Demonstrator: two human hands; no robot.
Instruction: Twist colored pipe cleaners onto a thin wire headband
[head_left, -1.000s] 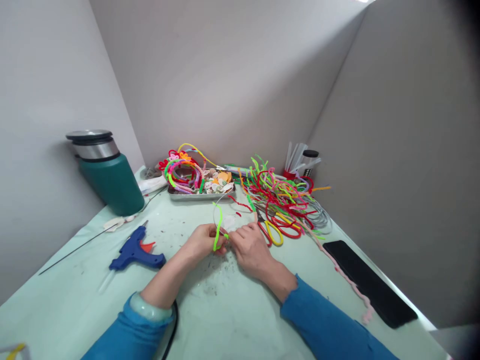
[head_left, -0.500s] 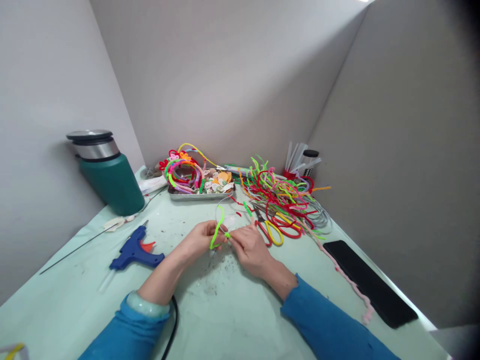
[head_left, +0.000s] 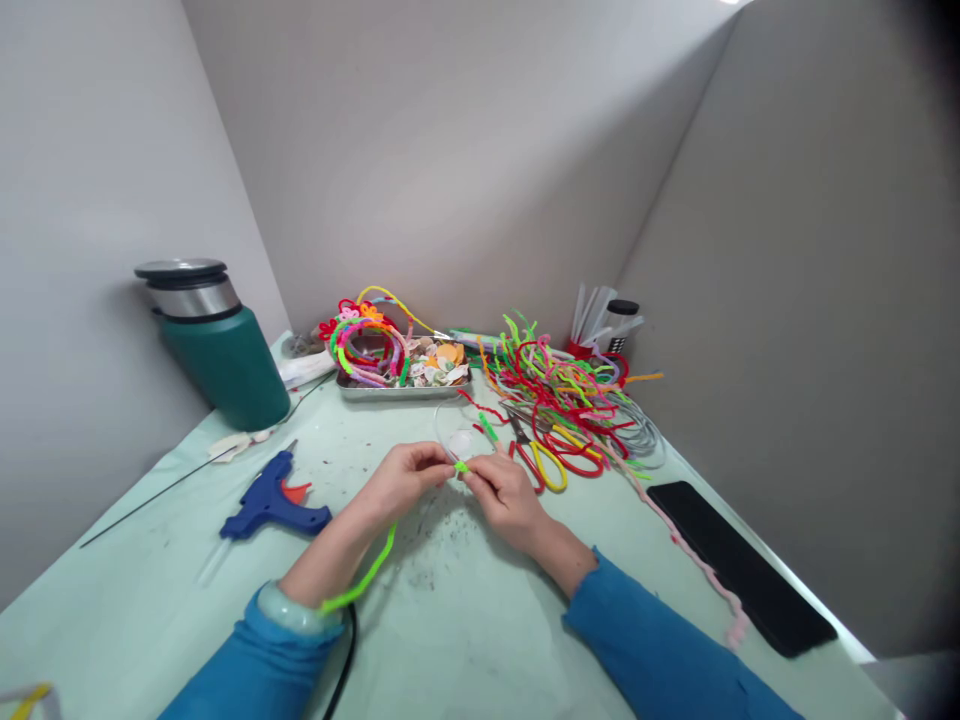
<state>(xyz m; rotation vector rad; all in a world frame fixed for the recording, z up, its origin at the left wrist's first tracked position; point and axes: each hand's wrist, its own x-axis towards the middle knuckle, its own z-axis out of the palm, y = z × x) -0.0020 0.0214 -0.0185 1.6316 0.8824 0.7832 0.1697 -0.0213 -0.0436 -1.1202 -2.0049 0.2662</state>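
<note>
My left hand (head_left: 409, 482) and my right hand (head_left: 508, 497) meet at the middle of the table, fingertips almost touching. Between them is a small wrapped bit of bright green pipe cleaner (head_left: 365, 580), whose long free end hangs below my left hand toward the wrist. A thin pale wire loop (head_left: 437, 418) rises from the same spot. My left fingers pinch the green pipe cleaner at the wrap. The fingers of my right hand are closed on the wire's wrapped end; the exact grip is partly hidden.
A blue glue gun (head_left: 274, 505) lies left, near a green bottle (head_left: 223, 365). Behind my hands stands a metal tray (head_left: 375, 395) with pipe-cleaner hoops and paper scraps. Scissors (head_left: 551, 465) and a pipe-cleaner heap (head_left: 559, 375) lie right, beyond a black phone-like slab (head_left: 739, 565).
The green pipe cleaner's free end has swung from standing up by my left fingers to hanging down near my left wrist. My left fingers have moved in closer to my right hand.
</note>
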